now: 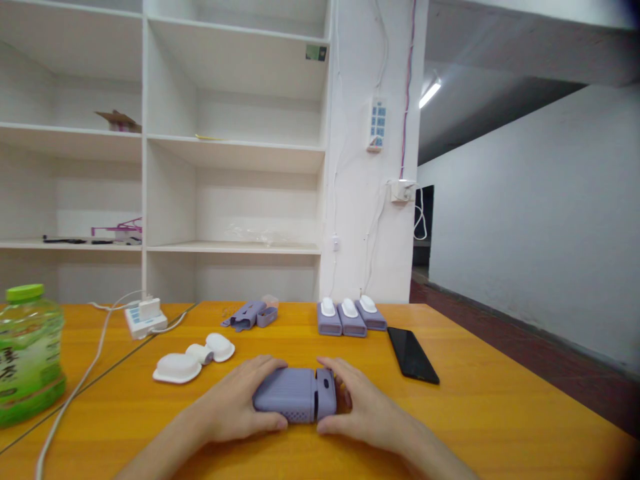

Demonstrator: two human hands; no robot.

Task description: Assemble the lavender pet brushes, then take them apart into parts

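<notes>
Both hands flank the case [295, 395], lying crosswise: left hand [239, 400] fingers wrap its body, right hand [356, 405] fingers grip its cap.

Both forearms come in from the lower edge and meet at the purple case [295, 395]. The left hand [235, 400] curls around its left end, thumb in front. The right hand [363, 407] cups its right end, fingers bent.
</notes>
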